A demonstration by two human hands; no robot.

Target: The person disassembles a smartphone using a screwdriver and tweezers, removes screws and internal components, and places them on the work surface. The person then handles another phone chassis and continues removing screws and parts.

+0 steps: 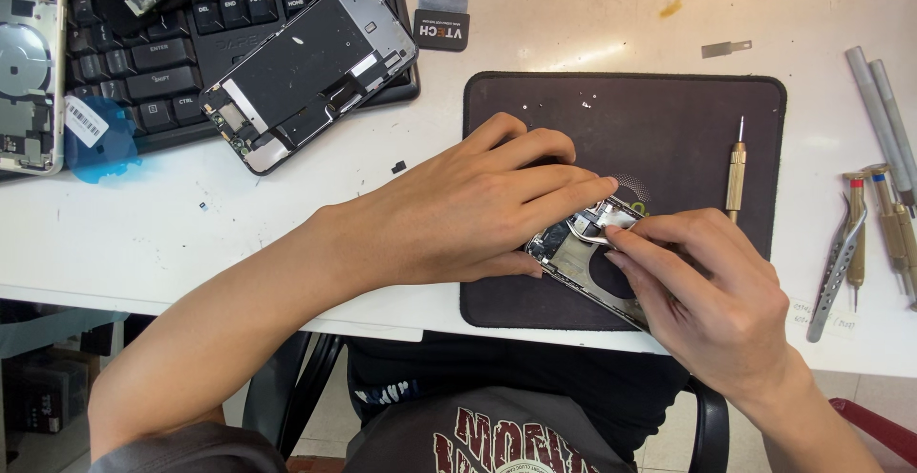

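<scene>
Resting on a dark mat on the worktop: opened phone chassis, thin, rigid, light, internals fragile; hold by its metal edges. Left hand fingers lie extended over its top end, pinning it. Right hand fingers are pinched closed just below them, apparently on a small part. Gold screwdriver lies beyond the fingertips.

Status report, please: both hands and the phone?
Left hand flat on the opened phone, steadying it. Right hand pinching tweezers inside it. Brass screwdriver apart on the mat.
</scene>
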